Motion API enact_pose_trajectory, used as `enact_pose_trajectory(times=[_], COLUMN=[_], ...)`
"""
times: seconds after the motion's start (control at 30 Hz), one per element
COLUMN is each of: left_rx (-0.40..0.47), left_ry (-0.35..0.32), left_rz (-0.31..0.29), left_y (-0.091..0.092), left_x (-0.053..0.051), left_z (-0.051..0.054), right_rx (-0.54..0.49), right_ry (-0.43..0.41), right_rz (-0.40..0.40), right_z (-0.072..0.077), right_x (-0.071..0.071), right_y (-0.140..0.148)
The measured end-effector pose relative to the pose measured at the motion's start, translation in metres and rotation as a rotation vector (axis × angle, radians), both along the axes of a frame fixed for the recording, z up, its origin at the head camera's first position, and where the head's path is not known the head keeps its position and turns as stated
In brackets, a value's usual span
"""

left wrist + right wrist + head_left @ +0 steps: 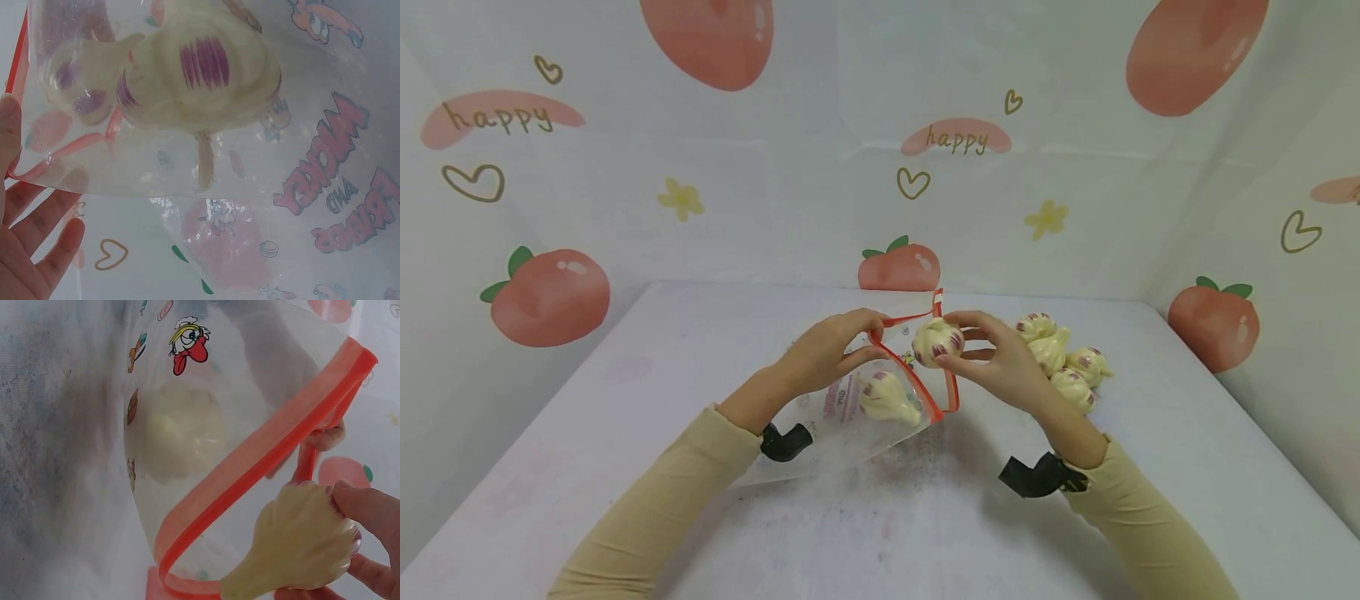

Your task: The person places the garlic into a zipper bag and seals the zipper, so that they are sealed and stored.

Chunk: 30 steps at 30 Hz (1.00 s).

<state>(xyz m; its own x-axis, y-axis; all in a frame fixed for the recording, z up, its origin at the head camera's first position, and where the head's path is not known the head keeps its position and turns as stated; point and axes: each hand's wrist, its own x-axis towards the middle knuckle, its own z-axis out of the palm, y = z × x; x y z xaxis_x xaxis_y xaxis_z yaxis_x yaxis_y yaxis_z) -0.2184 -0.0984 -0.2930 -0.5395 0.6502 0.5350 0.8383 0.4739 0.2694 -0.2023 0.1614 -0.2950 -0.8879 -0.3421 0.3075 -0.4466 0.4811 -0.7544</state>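
A clear bag with a red zip edge (917, 385) and printed cartoons is held by my left hand (827, 352), thumb and fingers pinching its rim. Inside the bag lies one garlic bulb (886, 398), seen through the plastic in the left wrist view (206, 69) too. My right hand (1003, 364) grips another garlic bulb (937, 342) between thumb and fingers at the bag's mouth; in the right wrist view this bulb (300, 540) has its stem end at the red edge (250, 465). The mouth stands apart.
Several garlic bulbs (1072, 388) lie grouped on the white table (880, 533), right of my right hand. A backdrop (805, 200) with printed fruit, hearts and words hangs behind the table. Black straps (1033, 477) hang at both wrists.
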Motion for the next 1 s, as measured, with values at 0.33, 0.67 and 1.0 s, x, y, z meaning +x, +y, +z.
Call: enact_pose_trajectory(times=[0.33, 0.67, 1.0], left_rx=[0.013, 0.016, 0.029], left_ry=[0.024, 0.016, 0.049], left_rz=[-0.023, -0.009, -0.018], left_y=[-0.001, 0.001, 0.002], left_x=[-0.003, -0.003, -0.004], left_z=[-0.002, -0.003, -0.001], right_rx=[0.009, 0.019, 0.023], right_ry=[0.004, -0.007, -0.006], right_rz=[0.017, 0.063, 0.141], right_z=[-0.004, -0.008, -0.013], right_x=[0.001, 0.001, 0.003], right_y=[-0.005, -0.011, -0.014])
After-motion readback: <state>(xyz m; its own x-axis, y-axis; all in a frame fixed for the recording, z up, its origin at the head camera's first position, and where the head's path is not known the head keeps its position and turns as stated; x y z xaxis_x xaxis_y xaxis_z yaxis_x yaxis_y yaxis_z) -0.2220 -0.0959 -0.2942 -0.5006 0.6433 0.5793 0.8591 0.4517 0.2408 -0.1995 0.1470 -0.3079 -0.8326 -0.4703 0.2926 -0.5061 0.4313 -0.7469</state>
